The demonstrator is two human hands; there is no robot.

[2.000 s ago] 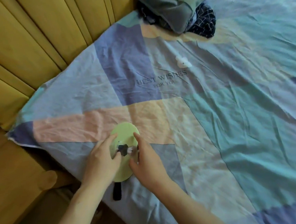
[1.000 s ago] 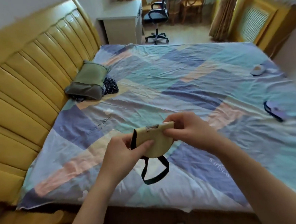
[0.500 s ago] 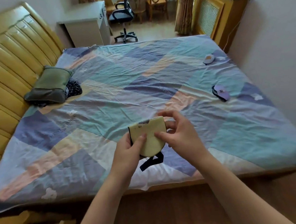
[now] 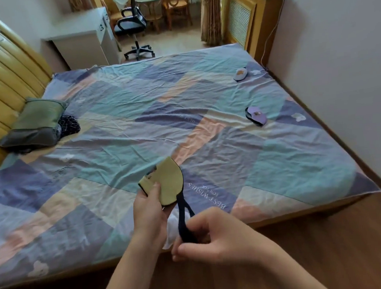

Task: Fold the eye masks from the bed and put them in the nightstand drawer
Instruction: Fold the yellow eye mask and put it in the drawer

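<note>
Above the bed's (image 4: 206, 125) near edge, the left hand (image 4: 150, 212) grips a folded yellow eye mask (image 4: 168, 184); the right hand (image 4: 214, 239) pinches its black strap (image 4: 183, 221). Next, likely tuck the strap, then carry it to the drawer, unseen here.

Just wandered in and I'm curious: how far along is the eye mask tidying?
Early on. The yellow eye mask is folded in half in the left hand, while the right hand pinches its black strap. A purple eye mask and a white eye mask lie unfolded on the bed. No drawer is visible.
</note>
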